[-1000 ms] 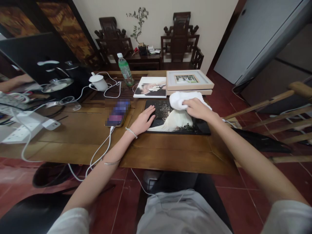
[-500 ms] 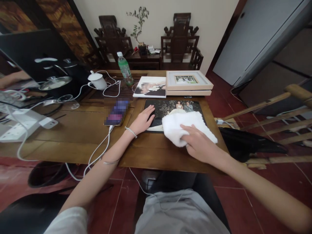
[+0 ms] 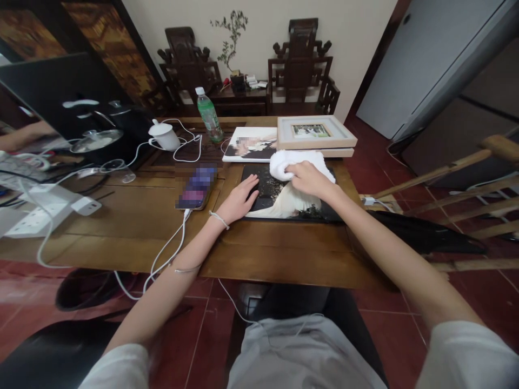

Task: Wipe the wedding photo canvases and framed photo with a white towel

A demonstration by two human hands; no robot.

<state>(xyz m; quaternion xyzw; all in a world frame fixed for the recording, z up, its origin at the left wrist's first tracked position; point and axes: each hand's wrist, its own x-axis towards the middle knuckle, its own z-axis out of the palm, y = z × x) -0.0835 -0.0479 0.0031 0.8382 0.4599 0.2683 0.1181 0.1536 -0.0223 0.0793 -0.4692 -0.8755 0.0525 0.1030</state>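
A dark glossy photo panel (image 3: 284,202) lies flat on the wooden table (image 3: 251,251) in front of me. My left hand (image 3: 240,200) rests flat on its left edge with fingers stretched out, holding it down. My right hand (image 3: 307,178) presses a bunched white cloth (image 3: 284,160) onto the far part of the panel, fingers curled over the cloth. A string bracelet circles my left wrist.
Behind the panel lie a white-bordered photo print (image 3: 250,145) and stacked light wooden frames (image 3: 314,135). A phone (image 3: 197,187) on a white cable lies to the left, near a white kettle (image 3: 164,135), a green bottle (image 3: 208,114) and power strips (image 3: 52,208). Wooden chair rails (image 3: 466,178) stand right.
My right hand has slid the cloth from the panel's near right corner back up to its far edge. My left hand has stayed on the panel's left edge.
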